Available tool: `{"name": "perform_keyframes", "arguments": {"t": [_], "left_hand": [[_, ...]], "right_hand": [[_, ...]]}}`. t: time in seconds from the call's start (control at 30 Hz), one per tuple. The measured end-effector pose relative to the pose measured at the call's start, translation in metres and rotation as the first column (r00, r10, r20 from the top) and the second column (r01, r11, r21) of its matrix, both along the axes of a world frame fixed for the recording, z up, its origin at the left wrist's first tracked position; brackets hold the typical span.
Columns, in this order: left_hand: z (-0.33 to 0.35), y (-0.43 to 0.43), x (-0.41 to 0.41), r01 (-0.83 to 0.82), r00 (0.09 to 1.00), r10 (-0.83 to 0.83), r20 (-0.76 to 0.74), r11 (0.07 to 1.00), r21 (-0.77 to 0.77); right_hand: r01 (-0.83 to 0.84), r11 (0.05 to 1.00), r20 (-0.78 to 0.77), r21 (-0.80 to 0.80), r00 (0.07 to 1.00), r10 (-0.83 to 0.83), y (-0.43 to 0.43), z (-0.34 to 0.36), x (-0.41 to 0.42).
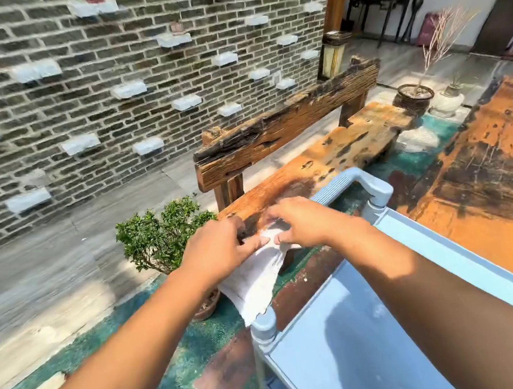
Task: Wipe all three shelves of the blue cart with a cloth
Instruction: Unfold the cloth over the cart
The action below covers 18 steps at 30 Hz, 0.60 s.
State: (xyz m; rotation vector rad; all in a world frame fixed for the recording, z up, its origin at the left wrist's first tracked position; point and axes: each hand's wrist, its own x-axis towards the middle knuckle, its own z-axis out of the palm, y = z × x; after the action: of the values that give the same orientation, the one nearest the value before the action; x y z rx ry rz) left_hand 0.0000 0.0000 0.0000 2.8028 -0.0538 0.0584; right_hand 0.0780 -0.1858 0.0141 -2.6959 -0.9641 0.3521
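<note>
A white cloth (257, 288) hangs in the air above the far left corner of the blue cart (357, 343). My left hand (220, 250) pinches its top edge from the left. My right hand (304, 224) pinches the same edge from the right, fingers close to the left hand's. The cloth droops down to the cart's corner post (264, 326). Only the cart's top shelf shows, pale blue with a raised rim and a handle (374, 189) at its far end. The lower shelves are hidden.
A weathered wooden bench (324, 153) stands just beyond the cart. A small potted shrub (163, 235) sits left of it. A worn orange wooden table (498, 171) lies to the right. A brick wall (108, 99) runs behind, with pots (413, 99) further back.
</note>
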Motion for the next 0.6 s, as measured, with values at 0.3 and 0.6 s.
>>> {"name": "perform_keyframes", "arguments": {"t": [0.3,0.6], "left_hand": [[-0.02,0.011,0.035,-0.018,0.928,-0.089,-0.362,0.96,-0.281],[-0.032,0.023,0.062,-0.019,0.767,-0.215,-0.604,0.934,-0.356]], "right_hand": [[-0.044,0.942,-0.253,-0.334,0.967,-0.045,0.024,-0.007,0.046],[-0.049,0.89,-0.526,-0.454,0.821,-0.224,0.034,-0.008,0.085]]}}
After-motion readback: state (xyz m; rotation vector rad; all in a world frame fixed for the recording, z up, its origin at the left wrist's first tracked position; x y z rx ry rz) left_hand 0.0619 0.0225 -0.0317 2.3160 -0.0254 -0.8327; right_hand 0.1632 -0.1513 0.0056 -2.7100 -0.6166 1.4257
